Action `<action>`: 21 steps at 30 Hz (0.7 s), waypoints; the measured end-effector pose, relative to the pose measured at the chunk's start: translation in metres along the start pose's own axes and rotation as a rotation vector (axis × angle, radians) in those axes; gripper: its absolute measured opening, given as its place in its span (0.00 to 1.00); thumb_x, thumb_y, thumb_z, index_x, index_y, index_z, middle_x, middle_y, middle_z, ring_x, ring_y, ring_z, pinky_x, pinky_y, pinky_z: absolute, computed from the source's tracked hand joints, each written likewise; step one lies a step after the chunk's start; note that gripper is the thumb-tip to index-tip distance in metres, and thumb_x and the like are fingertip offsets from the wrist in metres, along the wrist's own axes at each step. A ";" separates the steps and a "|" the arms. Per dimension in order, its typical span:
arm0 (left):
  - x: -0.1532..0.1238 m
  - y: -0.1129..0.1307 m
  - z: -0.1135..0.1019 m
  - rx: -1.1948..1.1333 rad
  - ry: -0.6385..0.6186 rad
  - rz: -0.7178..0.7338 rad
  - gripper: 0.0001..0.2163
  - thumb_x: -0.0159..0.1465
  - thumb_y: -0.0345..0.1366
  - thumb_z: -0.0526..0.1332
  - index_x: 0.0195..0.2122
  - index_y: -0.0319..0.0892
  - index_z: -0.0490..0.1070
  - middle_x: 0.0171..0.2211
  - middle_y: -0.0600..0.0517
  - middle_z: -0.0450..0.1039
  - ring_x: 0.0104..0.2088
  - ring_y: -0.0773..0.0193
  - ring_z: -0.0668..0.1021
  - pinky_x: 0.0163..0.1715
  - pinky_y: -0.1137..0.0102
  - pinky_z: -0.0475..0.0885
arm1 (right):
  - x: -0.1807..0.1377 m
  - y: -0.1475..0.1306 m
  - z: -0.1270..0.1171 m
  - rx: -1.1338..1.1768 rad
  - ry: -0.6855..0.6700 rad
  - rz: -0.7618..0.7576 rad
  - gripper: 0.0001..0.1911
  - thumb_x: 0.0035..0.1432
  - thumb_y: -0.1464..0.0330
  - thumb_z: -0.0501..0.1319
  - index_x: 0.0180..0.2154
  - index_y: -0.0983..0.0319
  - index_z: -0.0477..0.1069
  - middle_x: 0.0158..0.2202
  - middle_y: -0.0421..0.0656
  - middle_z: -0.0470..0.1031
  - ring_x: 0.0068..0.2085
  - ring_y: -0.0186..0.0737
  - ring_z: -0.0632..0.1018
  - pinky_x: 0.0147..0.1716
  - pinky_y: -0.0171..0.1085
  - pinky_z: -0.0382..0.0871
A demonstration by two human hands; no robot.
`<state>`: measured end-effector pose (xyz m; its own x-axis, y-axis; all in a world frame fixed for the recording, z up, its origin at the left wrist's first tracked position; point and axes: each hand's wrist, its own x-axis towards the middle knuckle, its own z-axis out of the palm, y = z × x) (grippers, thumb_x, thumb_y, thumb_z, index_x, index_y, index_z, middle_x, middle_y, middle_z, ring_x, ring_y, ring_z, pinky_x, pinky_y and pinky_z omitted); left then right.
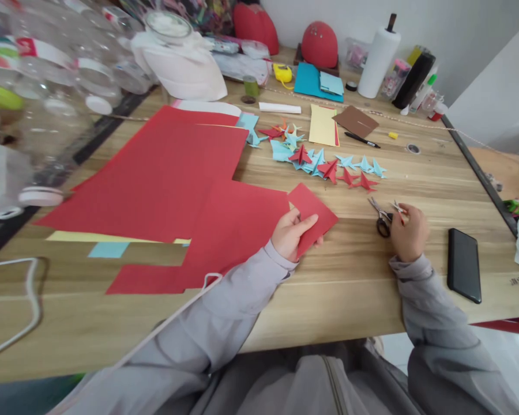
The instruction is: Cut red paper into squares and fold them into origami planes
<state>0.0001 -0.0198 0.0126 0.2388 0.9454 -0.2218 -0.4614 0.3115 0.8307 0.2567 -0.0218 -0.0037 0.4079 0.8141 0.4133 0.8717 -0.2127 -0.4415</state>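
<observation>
My left hand (290,233) pinches a small red paper square (313,214), thumb on top, just above the wooden table (337,282). My right hand (407,232) is closed round the handles of a pair of scissors (379,213), whose blades lie on the table pointing away to the left. Large red paper sheets (164,184) lie to the left of the held square. Beyond my hands sits a cluster of folded red and light blue paper shapes (324,161).
A black phone (463,264) lies right of my right hand near the table edge. Yellow, brown and blue papers (322,125), a pen (362,140), a paper towel roll (378,60) and red domes stand at the back. Clear plastic bottles (47,75) crowd the left.
</observation>
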 end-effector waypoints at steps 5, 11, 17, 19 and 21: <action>0.001 0.002 -0.001 0.008 0.021 -0.021 0.20 0.46 0.44 0.71 0.30 0.41 0.63 0.14 0.57 0.69 0.12 0.69 0.69 0.10 0.77 0.61 | 0.002 0.019 -0.001 -0.273 -0.026 0.134 0.17 0.56 0.66 0.56 0.45 0.63 0.76 0.47 0.54 0.75 0.46 0.53 0.72 0.43 0.48 0.64; 0.002 0.002 -0.002 0.009 0.030 -0.011 0.20 0.45 0.45 0.72 0.28 0.41 0.63 0.15 0.57 0.68 0.11 0.71 0.68 0.09 0.77 0.56 | 0.000 0.016 -0.002 -0.221 -0.039 0.067 0.18 0.59 0.67 0.51 0.40 0.63 0.79 0.44 0.53 0.77 0.43 0.50 0.73 0.41 0.45 0.62; 0.001 0.002 -0.002 0.006 0.028 0.007 0.21 0.46 0.46 0.72 0.27 0.42 0.61 0.12 0.59 0.64 0.09 0.72 0.65 0.08 0.78 0.53 | -0.003 0.019 -0.009 -0.336 -0.042 0.106 0.18 0.56 0.63 0.55 0.42 0.60 0.79 0.41 0.53 0.77 0.40 0.52 0.73 0.37 0.46 0.61; 0.001 0.002 -0.002 -0.008 0.029 0.003 0.21 0.45 0.46 0.72 0.27 0.42 0.61 0.12 0.59 0.65 0.09 0.73 0.65 0.08 0.78 0.52 | -0.002 0.021 -0.008 -0.334 -0.053 0.081 0.17 0.55 0.62 0.57 0.41 0.61 0.79 0.40 0.53 0.77 0.38 0.51 0.74 0.36 0.45 0.61; 0.001 0.003 -0.002 -0.014 0.028 -0.002 0.21 0.45 0.46 0.72 0.27 0.42 0.61 0.13 0.59 0.65 0.09 0.73 0.64 0.08 0.78 0.52 | 0.000 0.024 -0.007 -0.326 -0.064 0.072 0.17 0.53 0.62 0.58 0.40 0.63 0.79 0.37 0.53 0.77 0.37 0.51 0.74 0.35 0.44 0.62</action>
<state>-0.0028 -0.0181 0.0135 0.2154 0.9471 -0.2378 -0.4733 0.3142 0.8229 0.2797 -0.0311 -0.0086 0.4626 0.8209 0.3348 0.8865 -0.4240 -0.1852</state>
